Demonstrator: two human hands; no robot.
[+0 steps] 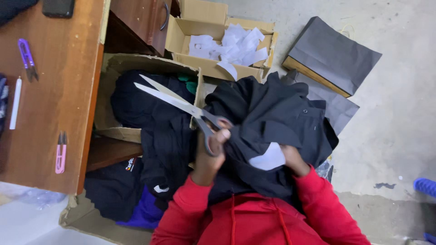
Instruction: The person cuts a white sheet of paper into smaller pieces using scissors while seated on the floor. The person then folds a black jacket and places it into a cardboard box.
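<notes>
Red sleeves lead to my hands: the left hand (213, 152) grips grey-handled scissors (190, 109), blades apart, and the right hand (290, 159) clutches a crumpled black garment (272, 118) bearing a white label (269, 159). Beneath lies a grey concrete floor (399, 113); a wooden desk (59, 104) stands left.

left hand (210, 152): raised, fingers curled shut through handles
right hand (290, 159): lifted, fingers hidden, red sleeve
</notes>
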